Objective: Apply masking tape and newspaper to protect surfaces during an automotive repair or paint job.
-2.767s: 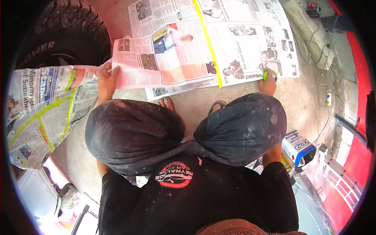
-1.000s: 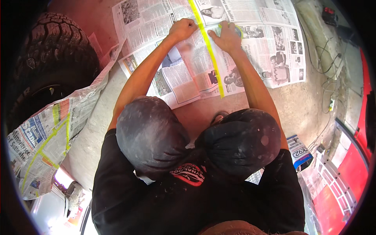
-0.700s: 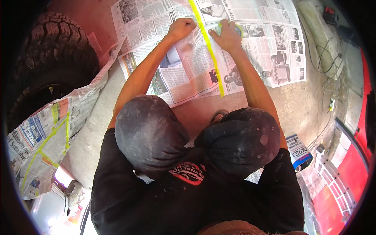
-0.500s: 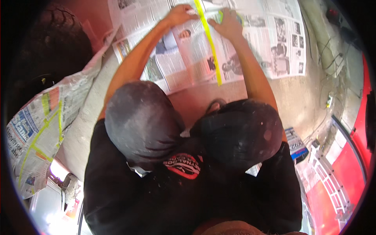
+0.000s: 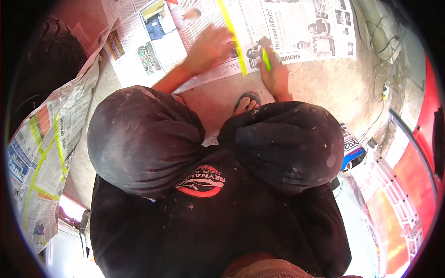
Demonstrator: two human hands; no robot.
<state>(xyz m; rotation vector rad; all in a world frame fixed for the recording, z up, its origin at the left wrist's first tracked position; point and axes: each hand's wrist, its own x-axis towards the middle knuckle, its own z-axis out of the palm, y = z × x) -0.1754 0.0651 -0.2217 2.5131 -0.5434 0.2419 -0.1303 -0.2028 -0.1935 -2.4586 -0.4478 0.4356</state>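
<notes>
Newspaper sheets (image 5: 194,65) lie spread on the floor in front of me, joined along a strip of bright yellow tape (image 5: 230,23) that runs down to their near edge. My left hand (image 5: 211,50) is just left of this strip, its fingers apart and slightly blurred, with nothing seen in it. Whether it touches the paper I cannot tell. Right of the strip's near end, my right hand (image 5: 275,72) grips a roll of yellow-green tape (image 5: 266,59), seen partly edge-on between thumb and fingers.
My bent knees (image 5: 143,139) rise between me and the paper, with a sandalled foot (image 5: 248,102) beyond them. A dark tyre (image 5: 46,60) stands at the left above more taped newspaper (image 5: 46,162). At the right are a blue-and-white box (image 5: 352,148), thin cables (image 5: 378,46) and red panels (image 5: 419,162).
Both hands have come nearer to me, down along the tape strip. My left hand has lifted its fingers apart, and the tape roll in my right hand now shows more plainly. The view has shifted.
</notes>
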